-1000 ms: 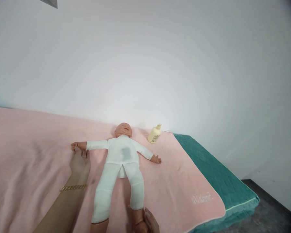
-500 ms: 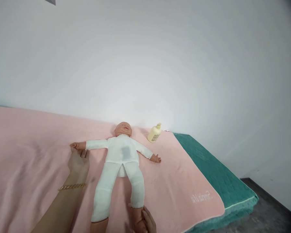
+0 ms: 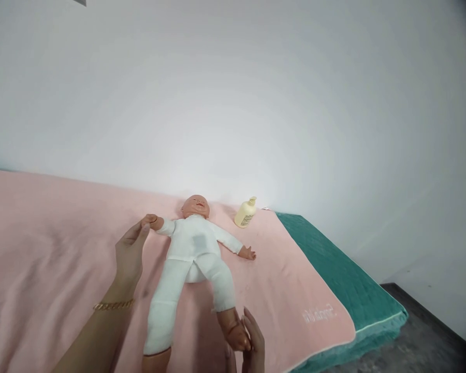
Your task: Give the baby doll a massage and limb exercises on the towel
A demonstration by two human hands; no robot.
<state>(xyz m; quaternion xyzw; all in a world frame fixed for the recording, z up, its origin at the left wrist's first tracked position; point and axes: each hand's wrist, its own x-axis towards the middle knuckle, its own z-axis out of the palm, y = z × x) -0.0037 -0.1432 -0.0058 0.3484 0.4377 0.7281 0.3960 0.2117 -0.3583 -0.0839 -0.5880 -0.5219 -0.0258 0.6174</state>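
Note:
A baby doll (image 3: 196, 239) with a white cloth body lies on its back on a pink blanket (image 3: 291, 295). My left hand (image 3: 130, 251), with a gold bracelet at the wrist, pinches the doll's hand (image 3: 152, 221) at the picture's left and holds that arm raised and bent. At the lower edge, my right hand (image 3: 255, 342) is closed about the doll's foot (image 3: 236, 334), its fingers along the outer side. That leg is lifted and angled outward. The doll's other foot is cut off by the bottom edge.
Beside the doll's head stands a pale yellow pump bottle (image 3: 245, 213). A green mattress (image 3: 341, 280) shows past the blanket's right edge, with dark floor (image 3: 431, 331) below it. A white wall (image 3: 233, 103) rises behind.
My left hand has taken the doll's hand and drawn it inward and up, bending the arm. My right hand has moved the doll's foot outward to the right and raised it.

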